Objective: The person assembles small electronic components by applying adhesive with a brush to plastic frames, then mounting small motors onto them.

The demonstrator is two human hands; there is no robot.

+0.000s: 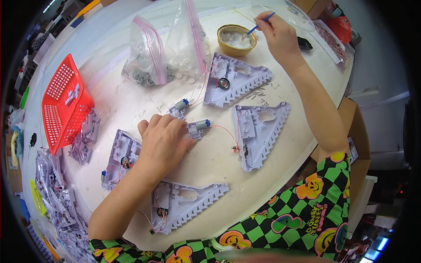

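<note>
My left hand [161, 141] is closed at the middle of the table, its fingertips on the grey plastic mount of a small motor [202, 124]. A red wire runs from this motor to a toothed, wedge-shaped pale grey plastic shell [265, 139] on the right. My right hand [280, 40] pinches a thin blue stick [262, 23], whose lower tip reaches into a brown bowl [237, 51] of whitish paste. Just beyond my left hand lies a second motor [180, 105], wired to another shell [239, 83] near the bowl.
Two more shells, one [188, 202] near me and one [117, 151] partly behind my left forearm, lie on the table. Clear zip bags [147, 52] of small parts stand at the back. A tilted red basket [66, 105] and heaped grey parts [57, 193] are at left.
</note>
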